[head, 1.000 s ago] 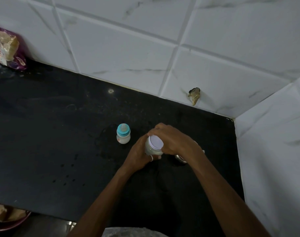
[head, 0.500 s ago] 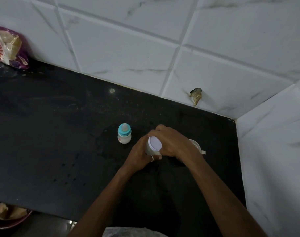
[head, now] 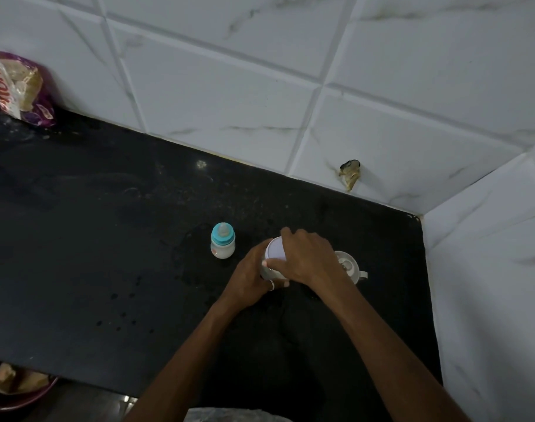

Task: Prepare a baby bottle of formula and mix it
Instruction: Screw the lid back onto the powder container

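Note:
A small baby bottle [head: 223, 245] with a teal collar and nipple stands upright on the black counter [head: 92, 239], holding white liquid. Just right of it is a small jar with a white lid [head: 275, 248]. My left hand [head: 249, 280] wraps around the jar's body. My right hand [head: 306, 258] grips the lid from above, covering most of it. Behind my right hand a white cup [head: 350, 266] with something metallic inside stands on the counter.
White marble-look tiles form the back and right walls, meeting at the corner right of the cup. A purple food packet [head: 25, 89] leans on the wall at far left. A dark bowl [head: 19, 388] sits below the counter's front edge. Wet spots mark the counter.
My right hand has turned slightly on the jar lid, fingers shifting around it. The white cup behind the hand now shows more. The bottle has not moved.

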A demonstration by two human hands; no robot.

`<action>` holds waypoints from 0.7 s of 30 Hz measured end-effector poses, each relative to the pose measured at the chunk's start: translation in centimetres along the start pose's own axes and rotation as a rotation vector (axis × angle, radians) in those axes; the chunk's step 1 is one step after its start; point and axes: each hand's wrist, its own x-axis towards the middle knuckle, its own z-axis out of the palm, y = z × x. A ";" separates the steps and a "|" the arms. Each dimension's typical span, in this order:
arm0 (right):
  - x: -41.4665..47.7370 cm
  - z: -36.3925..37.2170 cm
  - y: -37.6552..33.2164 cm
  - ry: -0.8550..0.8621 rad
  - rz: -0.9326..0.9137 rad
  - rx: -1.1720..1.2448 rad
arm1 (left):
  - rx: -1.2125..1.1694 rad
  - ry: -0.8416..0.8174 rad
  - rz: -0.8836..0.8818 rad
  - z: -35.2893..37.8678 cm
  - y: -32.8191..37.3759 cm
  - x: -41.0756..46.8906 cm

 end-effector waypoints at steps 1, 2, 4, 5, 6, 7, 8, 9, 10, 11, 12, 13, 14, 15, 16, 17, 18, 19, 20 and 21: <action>-0.1 -0.3 0.3 -0.034 -0.026 0.015 | 0.032 -0.032 0.002 -0.1 0.1 0.1; -0.1 -0.5 0.6 -0.075 -0.070 0.033 | 0.073 -0.074 -0.004 -0.2 0.3 0.2; 0.0 -1.1 1.1 -0.169 -0.157 0.071 | 0.088 -0.096 -0.027 -0.2 0.4 0.2; 0.1 -1.2 1.3 -0.211 -0.184 0.089 | 0.065 -0.065 -0.043 -0.1 0.2 0.2; 0.2 -1.1 1.3 -0.243 -0.200 0.101 | 0.039 -0.033 -0.055 0.0 -0.1 0.2; 0.3 -1.0 1.3 -0.262 -0.206 0.103 | 0.016 -0.017 -0.062 0.1 -0.2 0.1; 0.3 -0.7 1.2 -0.268 -0.205 0.099 | 0.008 -0.016 -0.072 0.2 -0.2 -0.1; 0.3 -0.5 1.1 -0.261 -0.203 0.095 | 0.022 -0.021 -0.084 0.2 -0.3 -0.1; 0.2 -0.4 1.0 -0.238 -0.202 0.096 | 0.038 -0.021 -0.082 0.1 -0.2 0.0; 0.1 -0.3 0.9 -0.206 -0.200 0.098 | 0.050 -0.010 -0.067 0.1 -0.4 0.1; 0.0 -0.3 0.9 -0.173 -0.196 0.100 | 0.035 0.006 -0.042 0.0 -0.5 0.3; -0.1 -0.4 0.8 -0.144 -0.187 0.093 | 0.038 0.000 -0.035 0.0 -0.5 0.4; -0.1 -0.4 0.7 -0.121 -0.173 0.080 | 0.046 -0.023 -0.038 -0.1 -0.1 0.2; -0.1 -0.5 0.6 -0.107 -0.155 0.061 | 0.069 -0.049 -0.046 -0.1 0.1 0.1; 0.0 -0.5 0.5 -0.097 -0.135 0.041 | 0.069 -0.056 -0.034 0.0 0.0 0.2; 0.0 -0.4 0.3 -0.089 -0.111 0.023 | 0.061 -0.057 -0.031 0.0 -0.1 0.3; 0.1 -0.4 0.1 -0.077 -0.085 0.013 | 0.042 -0.043 -0.018 0.1 -0.2 0.4; 0.1 -0.3 -0.1 -0.062 -0.057 0.008 | 0.036 -0.030 -0.015 0.1 -0.4 0.3; 0.2 -0.1 -0.2 -0.045 -0.033 0.002 | 0.017 -0.010 0.001 0.0 -0.5 0.3; 0.1 0.0 -0.3 -0.031 -0.013 -0.012 | 0.009 -0.004 0.001 -0.1 -0.5 0.2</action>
